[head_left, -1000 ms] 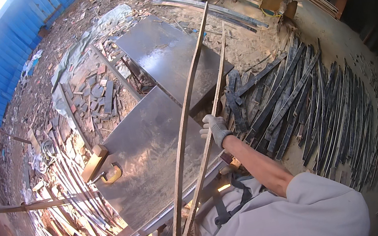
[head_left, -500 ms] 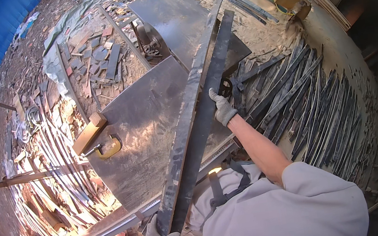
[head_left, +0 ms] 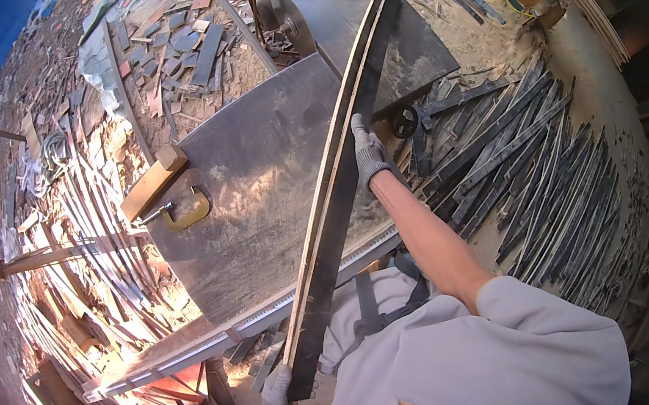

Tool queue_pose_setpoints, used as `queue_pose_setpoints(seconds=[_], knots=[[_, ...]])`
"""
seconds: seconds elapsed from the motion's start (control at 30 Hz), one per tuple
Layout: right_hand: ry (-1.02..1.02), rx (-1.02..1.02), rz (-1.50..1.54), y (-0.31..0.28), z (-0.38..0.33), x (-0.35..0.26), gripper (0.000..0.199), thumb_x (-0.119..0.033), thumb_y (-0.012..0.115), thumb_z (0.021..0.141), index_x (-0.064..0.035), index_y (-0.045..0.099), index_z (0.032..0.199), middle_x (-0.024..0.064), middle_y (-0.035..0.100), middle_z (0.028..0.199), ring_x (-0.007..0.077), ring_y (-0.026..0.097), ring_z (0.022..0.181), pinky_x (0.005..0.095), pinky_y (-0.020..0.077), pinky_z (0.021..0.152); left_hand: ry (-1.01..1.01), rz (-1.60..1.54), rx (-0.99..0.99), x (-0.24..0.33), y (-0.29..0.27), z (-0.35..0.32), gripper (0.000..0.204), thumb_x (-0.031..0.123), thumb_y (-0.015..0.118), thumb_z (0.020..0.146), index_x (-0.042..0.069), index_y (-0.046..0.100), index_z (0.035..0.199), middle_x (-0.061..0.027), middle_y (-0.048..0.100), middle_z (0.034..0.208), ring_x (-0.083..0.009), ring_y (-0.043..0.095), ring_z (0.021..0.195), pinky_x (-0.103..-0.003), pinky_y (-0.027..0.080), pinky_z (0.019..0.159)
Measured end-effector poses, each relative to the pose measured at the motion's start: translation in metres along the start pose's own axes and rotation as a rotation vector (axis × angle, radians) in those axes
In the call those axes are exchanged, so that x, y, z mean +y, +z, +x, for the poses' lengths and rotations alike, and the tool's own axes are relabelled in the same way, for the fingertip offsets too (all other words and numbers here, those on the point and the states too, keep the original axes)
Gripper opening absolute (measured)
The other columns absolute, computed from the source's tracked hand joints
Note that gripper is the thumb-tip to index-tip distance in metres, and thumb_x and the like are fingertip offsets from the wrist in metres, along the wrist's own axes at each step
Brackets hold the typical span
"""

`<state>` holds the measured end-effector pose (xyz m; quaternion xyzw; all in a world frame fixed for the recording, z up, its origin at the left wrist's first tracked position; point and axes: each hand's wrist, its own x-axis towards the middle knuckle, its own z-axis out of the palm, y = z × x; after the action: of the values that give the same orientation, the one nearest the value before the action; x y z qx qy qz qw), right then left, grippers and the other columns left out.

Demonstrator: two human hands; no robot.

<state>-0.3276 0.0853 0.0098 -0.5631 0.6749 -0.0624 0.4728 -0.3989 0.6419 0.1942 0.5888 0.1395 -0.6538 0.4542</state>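
— What lies at the far left?

— Scrap wood strips (head_left: 87, 268) heaped on the ground beside the counter (head_left: 256, 205), a dark metal saw table dusted with sawdust. On its left part sit a wooden block (head_left: 152, 185) and, just beside it, a yellow handle-shaped push tool (head_left: 190, 212).

— And the left hand?

— The left hand (head_left: 274, 397), in a grey glove, is low in the view, below the counter's near rail (head_left: 218, 333). Its fingers are curled around the near end of a long plank (head_left: 338, 183) — a dark board with a pale thin edge showing along its left side.

— Where does the plank run?

— From that hand it slants up and to the right, crossing over the counter's right part and reaching toward the top edge of the view.

— The right hand?

— The right hand (head_left: 368, 152), also gloved, is clasped on the plank's right edge about midway along, arm stretched out. I cannot tell how tightly it grips.

— Further right?

— A spread of dark slats (head_left: 533, 167) lies on the sandy ground, well apart from the counter's near rail, with a small black wheel (head_left: 404, 121) just beside the right hand.
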Motion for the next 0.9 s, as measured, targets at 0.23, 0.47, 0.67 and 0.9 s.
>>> queue_pose_setpoints(seconds=[0.23,0.47,0.67,0.9], knots=[[0.048,-0.328,0.884,0.009,0.002,-0.006,0.062,-0.063,0.069,0.099,-0.0064,0.071,0.123,0.0143,0.078,0.106,0.0282,0.076,0.086,0.0434,0.0665,0.077,0.277,-0.637,0.391,0.004,0.039,-0.025,0.057,0.05,0.056,0.11,-0.001,0.065,0.135,-0.0174,0.077,0.112,-0.0273,0.078,0.088,-0.041,0.064,0.063],[0.254,-0.129,0.322,0.011,-0.063,0.032,0.067,-0.06,0.075,0.097,-0.001,0.068,0.129,0.0125,0.077,0.111,0.0243,0.077,0.083,0.0367,0.0656,0.072,0.326,-0.828,1.201,-0.038,0.0,-0.017,0.043,0.042,0.065,0.106,0.0,0.075,0.11,-0.0123,0.078,0.101,-0.0219,0.075,0.078,-0.035,0.06,0.07],[-0.767,-0.456,-1.147,-0.086,-0.09,0.005,0.084,-0.054,0.089,0.08,-0.0026,0.06,0.14,0.016,0.067,0.136,0.0309,0.064,0.128,0.0478,0.0498,0.11,0.145,-0.651,1.266,-0.097,-0.141,0.007,0.036,0.036,0.063,0.102,0.003,0.077,0.099,-0.0076,0.077,0.086,-0.0227,0.073,0.069,-0.035,0.058,0.065],[-1.574,-0.627,-1.735,-0.039,0.068,-0.087,0.114,-0.025,0.084,0.072,-0.0006,0.026,0.167,0.0277,0.036,0.168,0.0425,0.032,0.159,0.0532,0.0174,0.134,0.184,-0.692,1.322,-0.095,-0.176,0.012,0.039,0.036,0.062,0.1,0.001,0.078,0.096,-0.0111,0.077,0.085,-0.0236,0.074,0.068,-0.036,0.06,0.062]])
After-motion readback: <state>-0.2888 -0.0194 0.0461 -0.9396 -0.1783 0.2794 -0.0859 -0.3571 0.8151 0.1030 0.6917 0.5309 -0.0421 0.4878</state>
